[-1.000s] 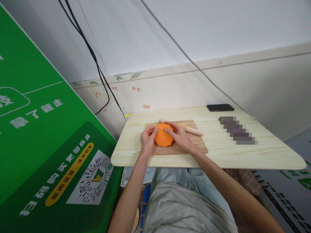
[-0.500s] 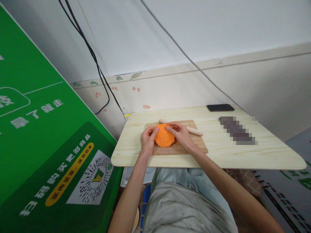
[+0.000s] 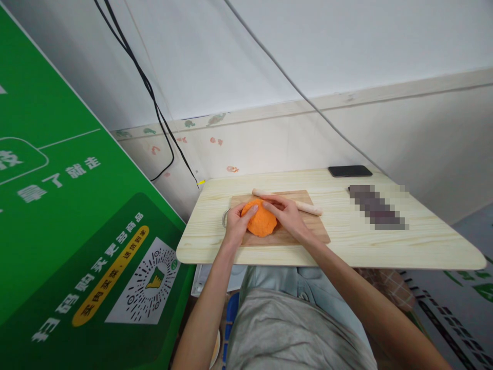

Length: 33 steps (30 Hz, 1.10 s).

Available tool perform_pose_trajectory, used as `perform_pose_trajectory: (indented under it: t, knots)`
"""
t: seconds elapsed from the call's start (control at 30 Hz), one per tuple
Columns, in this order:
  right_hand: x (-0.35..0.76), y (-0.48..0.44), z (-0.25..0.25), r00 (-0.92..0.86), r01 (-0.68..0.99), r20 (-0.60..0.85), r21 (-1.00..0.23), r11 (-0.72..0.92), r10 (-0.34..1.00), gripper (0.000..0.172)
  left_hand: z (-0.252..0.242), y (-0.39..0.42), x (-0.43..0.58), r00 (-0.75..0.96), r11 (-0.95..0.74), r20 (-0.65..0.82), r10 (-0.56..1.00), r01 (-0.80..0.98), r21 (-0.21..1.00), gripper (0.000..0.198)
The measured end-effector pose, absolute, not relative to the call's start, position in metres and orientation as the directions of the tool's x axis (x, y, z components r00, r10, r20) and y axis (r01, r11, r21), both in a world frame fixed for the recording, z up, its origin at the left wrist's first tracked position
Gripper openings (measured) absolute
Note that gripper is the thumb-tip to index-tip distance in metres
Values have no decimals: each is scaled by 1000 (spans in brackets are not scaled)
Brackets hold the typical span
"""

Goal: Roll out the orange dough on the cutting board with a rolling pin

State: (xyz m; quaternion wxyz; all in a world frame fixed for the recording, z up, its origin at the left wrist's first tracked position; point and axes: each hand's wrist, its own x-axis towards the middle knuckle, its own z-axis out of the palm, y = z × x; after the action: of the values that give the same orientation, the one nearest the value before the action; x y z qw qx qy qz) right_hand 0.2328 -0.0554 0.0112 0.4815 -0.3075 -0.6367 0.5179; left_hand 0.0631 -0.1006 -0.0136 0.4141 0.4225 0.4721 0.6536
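A flattened, roundish piece of orange dough [image 3: 262, 222] with an uneven edge is held between my two hands, over a wooden board [image 3: 318, 232]. My left hand [image 3: 235, 222] grips its left side, with the thumb lying on top and the fingers behind the edge. On the upper right edge, my right hand [image 3: 285, 211] pinches the dough, thumb on top and fingers curled behind. Behind the hands a pale rolling pin [image 3: 308, 207] lies slantwise across the board, its middle hidden by the right hand.
The board lies on a light wood table [image 3: 204, 226], with a metal ring [image 3: 225, 218] at its left. A black phone [image 3: 350, 171] lies at the back right, near a blurred-out dark item [image 3: 377, 208]. A green printed panel [image 3: 115, 205] stands at the left.
The left thumb has moved inward over the dough, and the dough has shifted slightly down. The metal ring shows more beside the left hand. The right hand has barely moved.
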Motion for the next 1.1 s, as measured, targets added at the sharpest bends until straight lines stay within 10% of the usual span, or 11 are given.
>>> perform_pose_trajectory:
  t: [1.1]
  knots:
    - [234, -58, 13, -338, -34, 373, -923, 384, 864, 29, -5, -103, 66, -288, -266, 220, 932, -131, 955, 36]
